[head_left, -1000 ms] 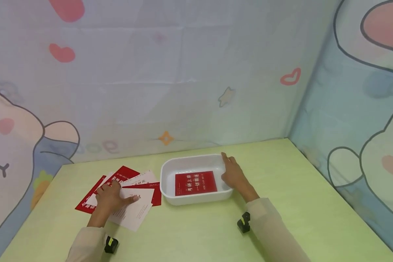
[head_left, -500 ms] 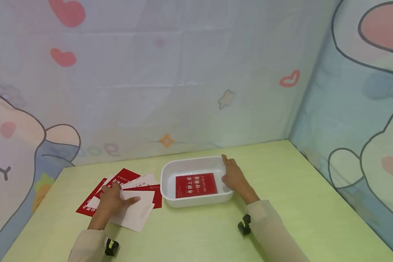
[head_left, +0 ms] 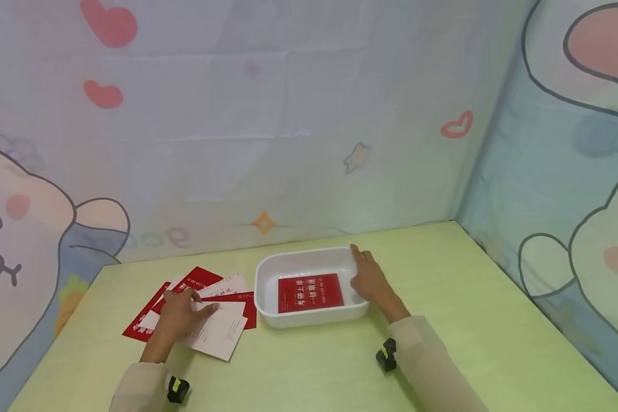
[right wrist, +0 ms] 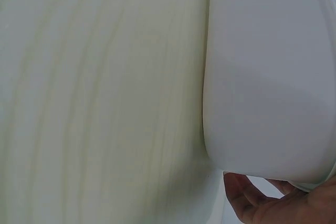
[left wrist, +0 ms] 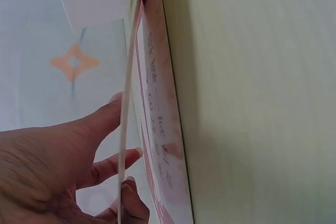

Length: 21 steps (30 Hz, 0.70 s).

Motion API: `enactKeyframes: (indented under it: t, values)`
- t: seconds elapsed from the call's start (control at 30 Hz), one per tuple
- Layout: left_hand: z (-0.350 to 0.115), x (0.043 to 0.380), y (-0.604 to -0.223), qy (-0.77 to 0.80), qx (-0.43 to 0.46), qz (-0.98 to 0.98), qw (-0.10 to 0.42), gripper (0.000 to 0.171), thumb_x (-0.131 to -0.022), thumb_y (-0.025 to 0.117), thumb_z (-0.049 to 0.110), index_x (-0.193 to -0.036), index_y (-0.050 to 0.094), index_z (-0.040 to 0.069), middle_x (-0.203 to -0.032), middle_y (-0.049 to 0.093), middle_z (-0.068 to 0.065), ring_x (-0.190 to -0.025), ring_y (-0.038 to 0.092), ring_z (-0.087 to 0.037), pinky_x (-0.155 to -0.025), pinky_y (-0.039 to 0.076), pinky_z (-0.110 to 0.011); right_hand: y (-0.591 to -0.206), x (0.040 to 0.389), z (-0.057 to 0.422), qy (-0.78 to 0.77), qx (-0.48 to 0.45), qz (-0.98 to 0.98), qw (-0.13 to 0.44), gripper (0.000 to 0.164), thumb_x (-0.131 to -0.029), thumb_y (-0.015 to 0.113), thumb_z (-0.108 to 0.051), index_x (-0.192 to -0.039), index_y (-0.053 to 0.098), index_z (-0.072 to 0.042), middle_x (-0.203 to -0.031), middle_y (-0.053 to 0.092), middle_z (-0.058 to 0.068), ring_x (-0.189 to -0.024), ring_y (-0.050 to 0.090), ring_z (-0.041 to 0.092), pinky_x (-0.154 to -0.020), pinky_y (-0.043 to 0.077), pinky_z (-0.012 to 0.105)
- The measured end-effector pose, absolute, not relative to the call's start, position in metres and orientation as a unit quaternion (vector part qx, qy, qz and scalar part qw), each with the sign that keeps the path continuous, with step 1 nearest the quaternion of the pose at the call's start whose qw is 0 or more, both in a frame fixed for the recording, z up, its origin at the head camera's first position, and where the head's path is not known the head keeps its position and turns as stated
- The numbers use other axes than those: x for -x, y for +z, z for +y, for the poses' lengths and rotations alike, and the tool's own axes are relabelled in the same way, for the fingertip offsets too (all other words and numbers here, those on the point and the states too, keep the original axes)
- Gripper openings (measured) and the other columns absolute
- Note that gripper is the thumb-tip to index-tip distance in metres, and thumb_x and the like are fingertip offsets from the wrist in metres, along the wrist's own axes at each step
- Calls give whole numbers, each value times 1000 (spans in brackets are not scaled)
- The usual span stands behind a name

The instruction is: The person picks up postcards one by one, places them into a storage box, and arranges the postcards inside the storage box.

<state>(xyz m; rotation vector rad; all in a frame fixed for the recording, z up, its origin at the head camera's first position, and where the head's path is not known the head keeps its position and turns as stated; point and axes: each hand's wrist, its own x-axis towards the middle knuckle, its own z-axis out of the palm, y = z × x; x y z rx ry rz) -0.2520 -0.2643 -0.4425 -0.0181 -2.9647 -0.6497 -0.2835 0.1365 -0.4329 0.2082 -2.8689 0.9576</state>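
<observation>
In the head view my left hand (head_left: 178, 316) pinches a white card (head_left: 218, 337) by its edge. Seen edge-on in the left wrist view, the white card (left wrist: 125, 103) passes between thumb and fingers, raised off the printed card (left wrist: 160, 119) lying beneath. More red and white cards lie fanned out under the hand, among them a red card (head_left: 198, 277). My right hand (head_left: 372, 280) grips the right end of a white plastic tray (head_left: 309, 319), whose outer wall fills the right wrist view. Inside the tray lies a red card (head_left: 311, 293) with white lettering.
Everything rests on a light green table (head_left: 309, 372). A cartoon-printed cloth (head_left: 226, 114) hangs behind it and along the right side. The tray stands just to the right of the fanned cards.
The left hand has raised the white card slightly off the pile and shifted a little right with it. The right hand stays on the tray. The head view has tilted slightly.
</observation>
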Motion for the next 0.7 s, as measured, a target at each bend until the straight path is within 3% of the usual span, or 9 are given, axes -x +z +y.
enactKeyframes:
  t: [0.2, 0.43, 0.57, 0.7]
  values:
    - [-262, 252, -439, -214, 12, -975, 65, 41, -82, 69, 31, -100, 59, -5, -102, 51, -32, -88, 47, -40, -63, 51, -44, -432, 283, 136, 314, -72, -945, 57, 76, -75, 49, 9, -145, 19, 5, -133, 37, 32, -107, 48, 40, -92, 44, 52]
    - [-260, 259, -436, -229, 13, -973, 36, 37, -95, 49, 24, -107, 55, -10, -106, 53, -34, -102, 38, -53, -82, 37, -65, -433, 284, 136, 312, -76, -945, 58, 77, -76, 50, 9, -146, 18, 5, -133, 37, 32, -106, 49, 40, -90, 45, 51]
    - [-261, 262, -432, -235, 29, -971, 30, 38, -98, 39, 22, -109, 49, -14, -106, 51, -37, -104, 34, -55, -86, 32, -67, -434, 285, 136, 312, -77, -945, 57, 78, -76, 50, 9, -146, 17, 5, -133, 37, 32, -106, 49, 40, -90, 45, 51]
    - [-259, 262, -431, -254, 26, -967, 14, 40, -99, 35, 22, -113, 44, -14, -108, 42, -37, -100, 38, -50, -82, 39, -64, -434, 285, 137, 307, -77, -947, 57, 78, -76, 50, 8, -146, 17, 5, -133, 37, 32, -106, 48, 40, -90, 45, 51]
